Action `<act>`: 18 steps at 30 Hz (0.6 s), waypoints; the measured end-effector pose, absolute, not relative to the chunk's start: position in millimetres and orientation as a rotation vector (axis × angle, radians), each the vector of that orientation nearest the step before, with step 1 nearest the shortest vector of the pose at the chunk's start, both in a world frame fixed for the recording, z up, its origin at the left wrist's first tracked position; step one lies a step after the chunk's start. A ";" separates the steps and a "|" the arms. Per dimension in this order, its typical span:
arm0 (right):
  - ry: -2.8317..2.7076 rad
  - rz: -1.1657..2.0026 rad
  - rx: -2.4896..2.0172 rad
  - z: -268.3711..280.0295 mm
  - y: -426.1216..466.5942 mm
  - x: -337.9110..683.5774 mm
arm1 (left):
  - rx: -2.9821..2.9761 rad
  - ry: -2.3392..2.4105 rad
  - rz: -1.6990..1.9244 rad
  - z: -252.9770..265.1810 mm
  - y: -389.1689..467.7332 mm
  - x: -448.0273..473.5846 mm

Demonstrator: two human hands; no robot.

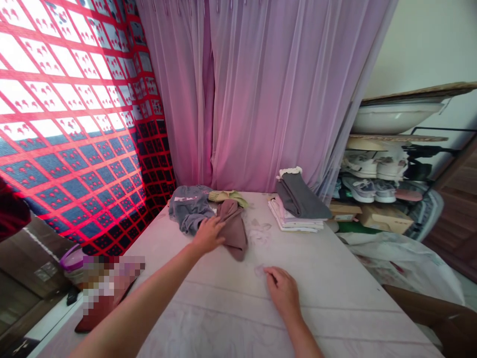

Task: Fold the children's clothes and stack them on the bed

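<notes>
Your left hand (209, 235), eleven o'clock, touches soft brown fabric garment (234, 236) beside rumpled blue-grey garment (191, 206) — cannot tell whether gripped. Your right hand (282, 289), five o'clock over pale marbled tabletop (212, 308), curls, palm hidden — cannot tell grip. Likely picking-up step; next move calls for pinching brown one alone.

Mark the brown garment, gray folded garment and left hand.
Brown garment (234, 231): head view, its visible middle.
Gray folded garment (301, 198): head view, its upper face.
Left hand (209, 236): head view, back of hand.
</notes>
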State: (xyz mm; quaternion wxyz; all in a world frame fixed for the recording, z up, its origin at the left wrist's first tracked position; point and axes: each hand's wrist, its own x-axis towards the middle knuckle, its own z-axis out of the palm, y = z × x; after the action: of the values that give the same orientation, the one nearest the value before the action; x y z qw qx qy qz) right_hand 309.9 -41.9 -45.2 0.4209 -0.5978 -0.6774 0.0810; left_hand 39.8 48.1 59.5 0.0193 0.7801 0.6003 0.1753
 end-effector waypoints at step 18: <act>-1.051 0.692 -1.397 -43.2 -41.8 322.8 | 2.594 1.157 0.598 81.1 -21.9 146.2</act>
State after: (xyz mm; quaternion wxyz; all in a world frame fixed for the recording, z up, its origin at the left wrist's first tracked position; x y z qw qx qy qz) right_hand 322.8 -41.8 -43.2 0.5898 -0.6000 -0.4515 0.2972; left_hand 146.2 -21.9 81.1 0.1192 0.8873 0.3958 0.2045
